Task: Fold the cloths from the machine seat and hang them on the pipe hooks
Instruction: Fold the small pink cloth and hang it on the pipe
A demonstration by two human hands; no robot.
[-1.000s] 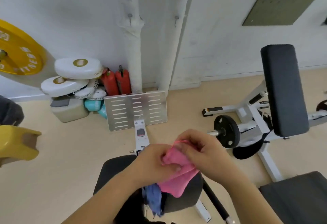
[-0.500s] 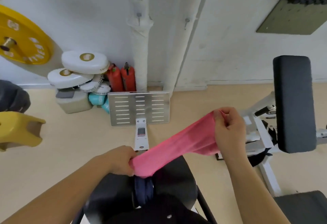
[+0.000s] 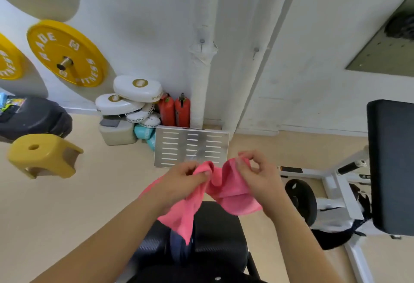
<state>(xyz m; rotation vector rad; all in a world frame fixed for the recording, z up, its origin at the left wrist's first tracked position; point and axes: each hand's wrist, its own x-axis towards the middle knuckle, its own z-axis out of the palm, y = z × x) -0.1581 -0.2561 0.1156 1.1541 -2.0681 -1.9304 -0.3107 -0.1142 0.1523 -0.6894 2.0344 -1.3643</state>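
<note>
The left hand (image 3: 181, 182) has its fingers curled tight on one end of the pink cloth (image 3: 228, 193). The right hand (image 3: 259, 177) pinches the other end with its thumb and fingers. A moment ago the hands were far apart and the cloth was pulled long. Now the hands are close together, and the cloth sags in a soft loop between them, up in the air over the machine seat (image 3: 221, 231). I think this is the fold being made, and hanging comes after.

One dark blue cloth (image 3: 180, 247) lies on the near part of the seat, so there are two cloths in all. Far off on the wall are two white pipes (image 3: 201, 94). Each has one hook (image 3: 202, 41) (image 3: 256, 50), and both hooks are bare.
</note>
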